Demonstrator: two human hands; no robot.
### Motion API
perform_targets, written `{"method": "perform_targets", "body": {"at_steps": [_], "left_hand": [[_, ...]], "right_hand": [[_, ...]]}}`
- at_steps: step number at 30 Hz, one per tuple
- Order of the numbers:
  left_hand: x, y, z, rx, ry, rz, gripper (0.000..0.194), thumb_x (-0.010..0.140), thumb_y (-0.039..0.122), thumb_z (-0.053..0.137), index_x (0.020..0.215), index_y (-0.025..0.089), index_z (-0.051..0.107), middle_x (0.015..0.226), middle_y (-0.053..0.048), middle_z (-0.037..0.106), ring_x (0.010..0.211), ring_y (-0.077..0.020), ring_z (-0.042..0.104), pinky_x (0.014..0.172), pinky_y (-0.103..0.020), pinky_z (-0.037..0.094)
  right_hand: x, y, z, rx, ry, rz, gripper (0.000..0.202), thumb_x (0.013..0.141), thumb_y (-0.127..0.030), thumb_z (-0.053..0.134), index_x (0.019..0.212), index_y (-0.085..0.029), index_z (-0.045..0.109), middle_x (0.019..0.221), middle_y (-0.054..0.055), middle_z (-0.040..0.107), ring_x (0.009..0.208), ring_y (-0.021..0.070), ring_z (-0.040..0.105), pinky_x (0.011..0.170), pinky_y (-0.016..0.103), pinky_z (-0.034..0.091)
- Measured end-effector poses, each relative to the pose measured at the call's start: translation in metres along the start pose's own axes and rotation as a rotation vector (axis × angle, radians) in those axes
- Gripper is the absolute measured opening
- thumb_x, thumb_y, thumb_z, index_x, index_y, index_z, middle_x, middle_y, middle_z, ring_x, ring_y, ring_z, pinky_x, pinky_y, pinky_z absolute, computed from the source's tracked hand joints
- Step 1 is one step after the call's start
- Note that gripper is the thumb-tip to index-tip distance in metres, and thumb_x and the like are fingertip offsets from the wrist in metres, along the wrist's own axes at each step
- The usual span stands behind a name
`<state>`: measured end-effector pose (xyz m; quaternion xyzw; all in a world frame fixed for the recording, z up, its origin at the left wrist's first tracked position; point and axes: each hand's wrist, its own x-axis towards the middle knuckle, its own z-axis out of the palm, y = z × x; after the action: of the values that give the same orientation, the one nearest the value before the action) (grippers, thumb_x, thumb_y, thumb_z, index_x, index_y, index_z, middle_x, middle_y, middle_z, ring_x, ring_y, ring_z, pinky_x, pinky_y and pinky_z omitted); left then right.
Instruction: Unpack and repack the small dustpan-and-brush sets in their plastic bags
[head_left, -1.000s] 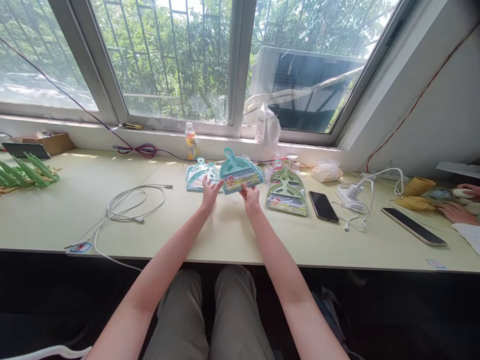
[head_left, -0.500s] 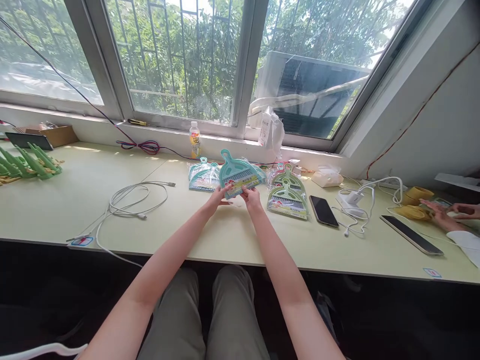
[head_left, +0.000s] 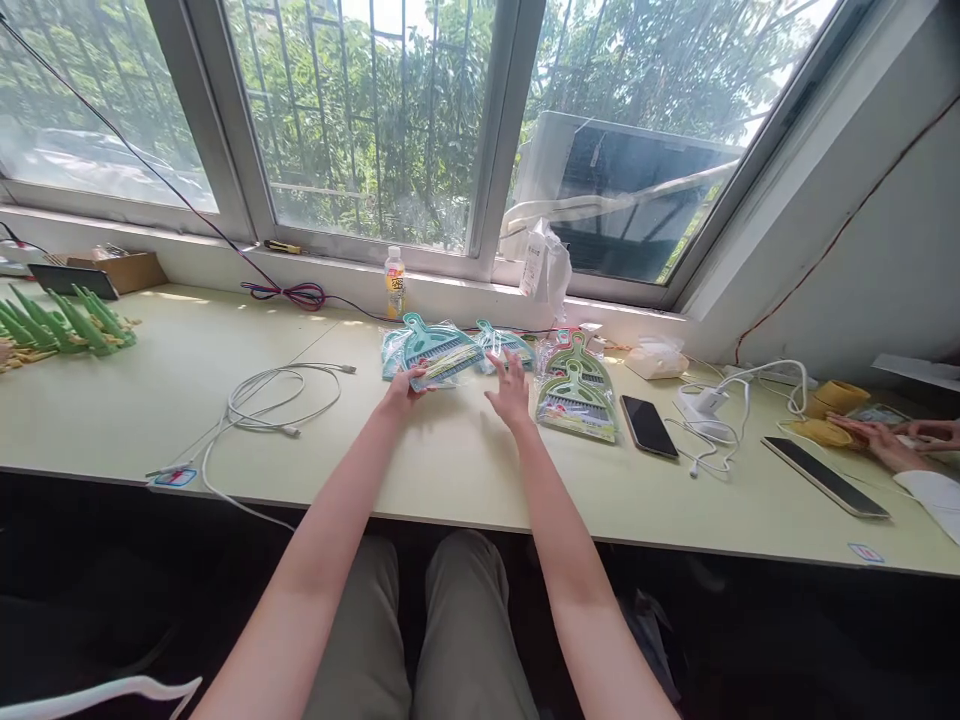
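My left hand is closed on the lower left corner of a teal dustpan and brush set in clear wrapping, tilted above the table. Part of another teal set shows behind it at the left. My right hand has its fingers spread and holds nothing. Just beyond those fingers lies one more wrapped teal set, partly hidden by them. To the right of that hand, wrapped green dustpan and brush sets overlap on the table, a red rim showing behind them.
A bottle stands by the window. A coiled white cable lies left. On the right are a phone, a white charger, a dark flat device and another person's hands near yellow items. Green spiky pieces sit far left.
The teal set has moved left and lower in my left hand. My right hand has let go of it and spread its fingers, and the teal set behind now shows.
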<state>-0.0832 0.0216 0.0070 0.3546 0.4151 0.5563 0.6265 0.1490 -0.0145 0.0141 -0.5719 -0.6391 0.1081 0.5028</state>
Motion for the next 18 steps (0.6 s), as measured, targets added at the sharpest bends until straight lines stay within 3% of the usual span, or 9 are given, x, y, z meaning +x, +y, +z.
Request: {"method": "perform_targets", "body": {"at_steps": [2, 4, 6, 10, 15, 18], "left_hand": [[0.001, 0.002, -0.008, 0.0, 0.049, -0.021, 0.046, 0.079, 0.018, 0.065, 0.125, 0.016, 0.058, 0.088, -0.006, 0.071, 0.053, -0.0129, 0.064, 0.042, -0.021, 0.049], [0.002, 0.002, -0.012, 0.024, 0.059, -0.052, 0.045, 0.078, 0.017, 0.066, 0.123, 0.016, 0.061, 0.083, -0.006, 0.071, 0.051, -0.0135, 0.063, 0.042, -0.022, 0.05], [0.002, 0.0, -0.014, 0.052, -0.001, -0.095, 0.046, 0.076, 0.014, 0.067, 0.121, 0.015, 0.062, 0.079, -0.006, 0.071, 0.05, -0.014, 0.063, 0.041, -0.023, 0.05], [-0.002, -0.002, -0.013, 0.092, -0.106, -0.14, 0.039, 0.075, 0.009, 0.069, 0.113, 0.011, 0.066, 0.077, -0.007, 0.071, 0.048, -0.0124, 0.061, 0.04, -0.021, 0.049], [-0.011, 0.0, -0.01, 0.174, -0.262, -0.124, 0.028, 0.075, 0.014, 0.077, 0.102, 0.014, 0.069, 0.089, -0.009, 0.075, 0.053, -0.0128, 0.063, 0.044, -0.022, 0.053], [-0.01, -0.002, -0.009, 0.188, -0.293, -0.102, 0.03, 0.073, 0.016, 0.08, 0.101, 0.015, 0.068, 0.091, -0.009, 0.075, 0.051, -0.0119, 0.062, 0.043, -0.022, 0.052]], "right_hand": [[-0.001, 0.0, 0.0, -0.082, -0.013, -0.108, 0.029, 0.081, -0.012, 0.074, 0.105, -0.029, 0.076, 0.147, 0.005, 0.058, 0.148, 0.0293, 0.037, 0.117, 0.052, 0.032], [0.001, 0.001, 0.0, -0.098, 0.035, -0.126, 0.012, 0.086, -0.018, 0.07, 0.092, -0.027, 0.077, 0.136, 0.005, 0.064, 0.138, 0.0295, 0.045, 0.114, 0.05, 0.034], [0.003, 0.001, 0.0, -0.071, 0.085, -0.141, 0.011, 0.09, -0.024, 0.068, 0.085, -0.025, 0.077, 0.124, 0.006, 0.069, 0.127, 0.0288, 0.051, 0.11, 0.047, 0.037], [0.005, 0.004, 0.002, -0.053, 0.09, -0.189, 0.012, 0.093, -0.022, 0.062, 0.089, -0.023, 0.074, 0.117, 0.009, 0.07, 0.12, 0.0276, 0.054, 0.106, 0.043, 0.038], [0.002, 0.011, 0.01, -0.089, 0.056, -0.087, 0.014, 0.092, -0.016, 0.056, 0.09, -0.021, 0.069, 0.118, 0.012, 0.065, 0.121, 0.029, 0.052, 0.105, 0.045, 0.039], [0.001, 0.013, 0.016, 0.018, 0.096, -0.031, 0.015, 0.09, -0.014, 0.053, 0.091, -0.02, 0.067, 0.12, 0.014, 0.061, 0.121, 0.0269, 0.052, 0.108, 0.044, 0.042]]}}
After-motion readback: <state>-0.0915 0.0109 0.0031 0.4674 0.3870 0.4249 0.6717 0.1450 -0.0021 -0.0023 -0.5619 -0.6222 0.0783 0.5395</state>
